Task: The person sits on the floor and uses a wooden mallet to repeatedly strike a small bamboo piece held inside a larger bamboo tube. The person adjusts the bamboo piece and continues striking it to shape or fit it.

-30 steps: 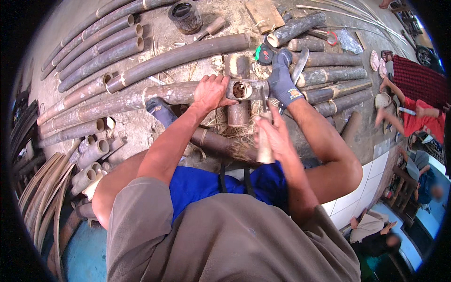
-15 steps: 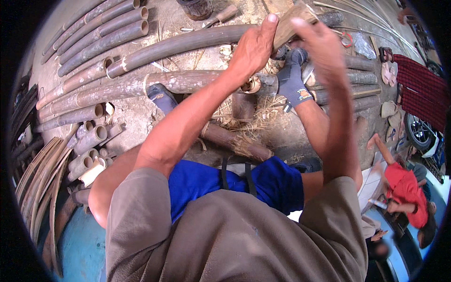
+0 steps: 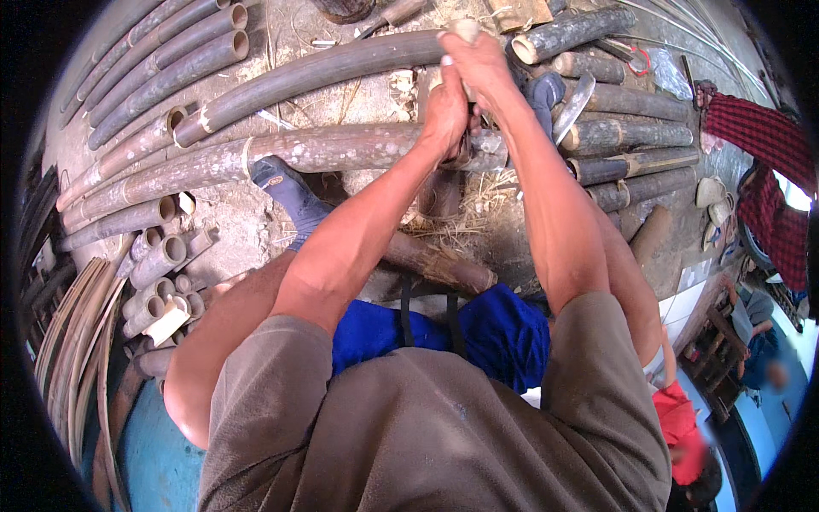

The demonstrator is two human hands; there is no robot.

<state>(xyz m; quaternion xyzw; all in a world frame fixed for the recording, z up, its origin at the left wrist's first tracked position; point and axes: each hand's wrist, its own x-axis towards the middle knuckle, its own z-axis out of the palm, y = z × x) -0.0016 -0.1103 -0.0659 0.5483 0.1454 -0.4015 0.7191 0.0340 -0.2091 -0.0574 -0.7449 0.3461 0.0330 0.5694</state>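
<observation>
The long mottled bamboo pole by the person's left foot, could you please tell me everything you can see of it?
The long mottled bamboo pole looks woody and round, brown with whitish patches and a pale ring at one joint. It lies sideways across the picture, its right end near the right foot. The left foot overlaps its near edge. The left hand partly hides it; contact is unclear.

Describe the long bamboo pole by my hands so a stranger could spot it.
Start at the blue shorts and look past them to the dark-socked left foot. Its toes overlap the long bamboo pole in view; whitish blotches set this pole apart from the plainer, darker curved pole beyond it.
</observation>
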